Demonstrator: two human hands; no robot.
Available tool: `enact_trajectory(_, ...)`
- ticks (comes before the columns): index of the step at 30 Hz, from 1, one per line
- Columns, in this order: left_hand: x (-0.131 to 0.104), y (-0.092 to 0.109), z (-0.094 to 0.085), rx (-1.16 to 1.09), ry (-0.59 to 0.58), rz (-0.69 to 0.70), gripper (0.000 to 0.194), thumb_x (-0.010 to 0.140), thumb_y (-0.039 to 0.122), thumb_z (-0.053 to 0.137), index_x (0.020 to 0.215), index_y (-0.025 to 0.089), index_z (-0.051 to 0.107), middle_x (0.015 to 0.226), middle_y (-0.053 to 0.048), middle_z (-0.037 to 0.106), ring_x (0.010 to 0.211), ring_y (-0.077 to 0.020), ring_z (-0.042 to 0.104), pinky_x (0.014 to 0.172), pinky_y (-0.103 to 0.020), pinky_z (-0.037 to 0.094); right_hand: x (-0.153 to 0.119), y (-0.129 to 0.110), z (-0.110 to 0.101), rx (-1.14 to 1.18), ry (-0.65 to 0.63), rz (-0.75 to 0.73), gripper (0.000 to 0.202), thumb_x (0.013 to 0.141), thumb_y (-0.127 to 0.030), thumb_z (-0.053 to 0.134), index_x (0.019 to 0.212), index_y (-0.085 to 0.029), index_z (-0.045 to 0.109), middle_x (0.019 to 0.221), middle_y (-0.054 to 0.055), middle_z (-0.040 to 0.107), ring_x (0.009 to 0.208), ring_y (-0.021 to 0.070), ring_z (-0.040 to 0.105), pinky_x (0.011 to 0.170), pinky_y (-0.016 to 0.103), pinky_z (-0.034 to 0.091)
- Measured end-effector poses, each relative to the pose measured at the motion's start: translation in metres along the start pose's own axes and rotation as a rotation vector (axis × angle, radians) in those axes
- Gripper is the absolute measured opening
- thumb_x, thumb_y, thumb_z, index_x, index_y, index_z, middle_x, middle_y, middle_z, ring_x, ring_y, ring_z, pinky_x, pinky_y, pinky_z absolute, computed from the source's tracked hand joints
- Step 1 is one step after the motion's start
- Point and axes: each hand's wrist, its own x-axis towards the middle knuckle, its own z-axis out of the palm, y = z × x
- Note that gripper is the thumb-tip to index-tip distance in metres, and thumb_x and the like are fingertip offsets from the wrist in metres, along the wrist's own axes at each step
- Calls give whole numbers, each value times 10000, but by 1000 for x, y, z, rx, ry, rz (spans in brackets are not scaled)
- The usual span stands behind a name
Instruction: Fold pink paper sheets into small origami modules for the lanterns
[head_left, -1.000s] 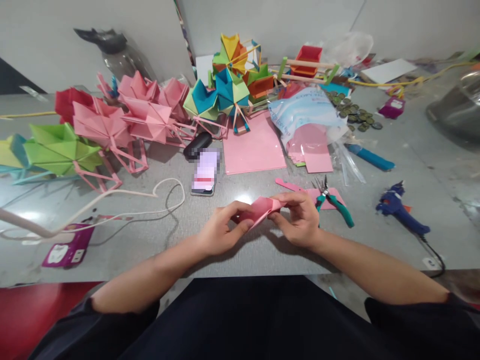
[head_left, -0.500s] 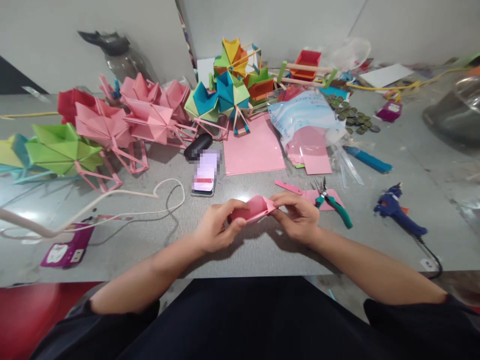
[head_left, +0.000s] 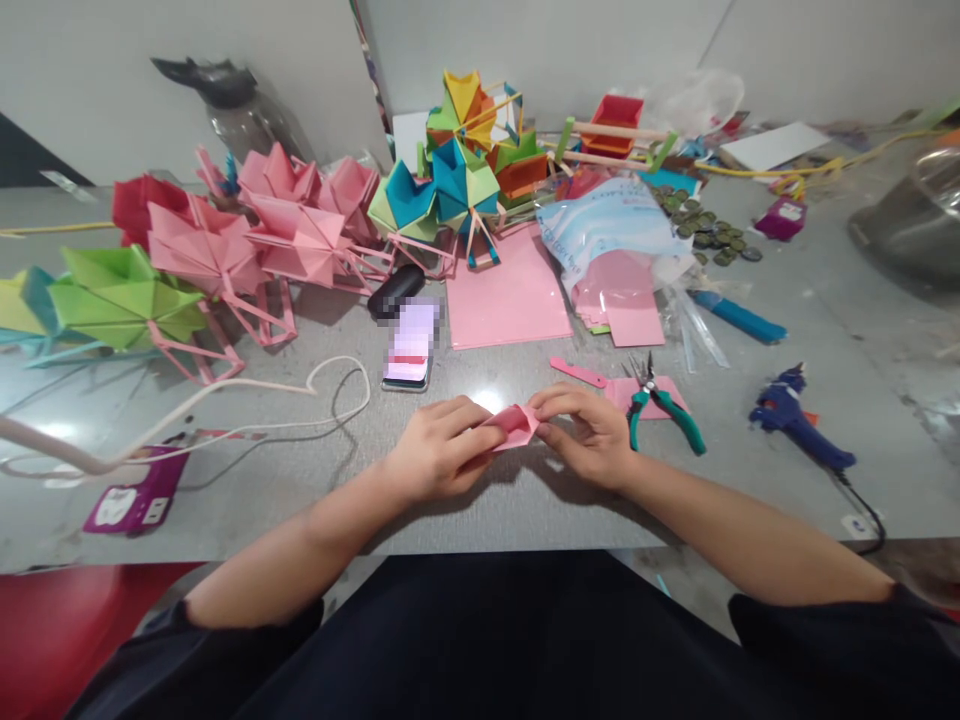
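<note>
A small folded pink paper piece (head_left: 517,428) is held between both hands, just above the table near its front edge. My left hand (head_left: 442,447) wraps over its left end, fingers closed on it and hiding that part. My right hand (head_left: 589,430) pinches its right corner between thumb and fingertips. Beyond my right hand lie green-handled pliers (head_left: 666,405) on a pink paper sheet (head_left: 619,392), and a slim pink cutter-like tool (head_left: 577,373). Further back is a stack of pink square paper (head_left: 506,295).
A phone (head_left: 411,345) and a black case (head_left: 397,290) lie ahead. Folded-paper models (head_left: 202,245) crowd the back left. A white cable (head_left: 247,385) crosses the left side. At right are a blue glue gun (head_left: 799,415), a blue cutter (head_left: 739,316) and several coins (head_left: 705,228).
My left fingers have shifted over the front of the pink paper piece, covering more of it. The piece looks flatter and narrower, its opening partly closed. My right hand keeps its pinch.
</note>
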Motion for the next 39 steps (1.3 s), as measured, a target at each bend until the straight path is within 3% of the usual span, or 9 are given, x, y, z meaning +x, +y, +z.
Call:
enact_trajectory(9,1,2,-1,1,-6,-32,187,967,250,639,1139,177,650,982,-98,757,823,-233,697,716,-362,605,2,0,-3,-16,-63,5,113,1021,-218,722,1119,-272,737,1071,71,791,982,222,765,863,406,655)
enact_trajectory(15,2,3,-2,7,-18,-41,207,1008,291,619,1178,176,640,981,-90,757,807,-219,709,691,-351,613,4,1,-5,-18,-127,22,141,1032,-205,717,1149,-275,753,1110,70,784,1034,211,762,918,396,652)
enact_trajectory(22,0,2,-1,-8,-71,-57,208,1053,308,611,1212,179,643,1016,-87,764,825,-209,722,715,-342,624,5,5,-5,-71,-121,37,212,1045,-134,685,1121,-295,800,1031,35,783,938,171,763,830,320,641)
enact_trajectory(27,-2,2,1,-20,-82,-46,300,1064,274,610,1356,203,615,1072,-80,765,892,-208,752,759,-333,640,2,7,-4,-103,-127,45,217,1054,-127,646,1068,-286,792,949,24,758,863,170,736,759,316,611)
enact_trajectory(34,-2,3,1,-72,-108,-76,308,1059,250,607,1361,214,658,1085,-85,759,873,-198,754,751,-334,658,-3,7,-2,-157,-68,108,78,1044,-225,693,1099,-275,718,914,33,759,813,194,727,746,354,631)
enact_trajectory(39,-2,3,0,-119,-85,-89,270,1066,268,624,1324,204,672,1105,-93,768,914,-204,769,766,-337,663,-2,8,-3,-127,-85,129,131,1043,-274,728,1166,-289,770,932,39,790,825,203,746,771,363,637)
